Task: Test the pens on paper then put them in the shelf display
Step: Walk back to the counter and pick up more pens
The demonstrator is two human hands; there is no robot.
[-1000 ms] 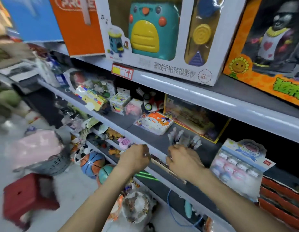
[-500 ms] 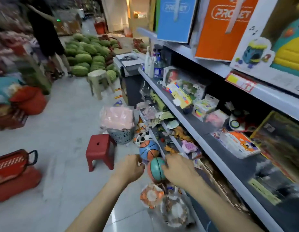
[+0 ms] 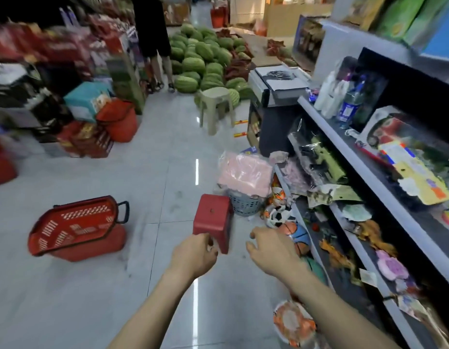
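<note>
No pen or paper shows in the head view. My left hand (image 3: 193,255) hovers over the floor with its fingers curled shut, just in front of a small red stool (image 3: 212,217); nothing is visible in it. My right hand (image 3: 271,253) is beside it, to the right, palm down with the fingers loosely apart and nothing in them. The grey toy shelf (image 3: 369,172) runs along the right side, and both hands are off it, out over the aisle.
A red shopping basket (image 3: 75,222) lies on the tiled floor at the left. A grey basket (image 3: 243,205) with a pink bag and several balls (image 3: 278,217) sit by the shelf foot. Farther off are a green stool (image 3: 216,102), piled watermelons (image 3: 203,59) and a standing person (image 3: 153,34).
My view has swung left from the shelf to the aisle. Both hands have left the shelf edge and now hang over the floor near the red stool.
</note>
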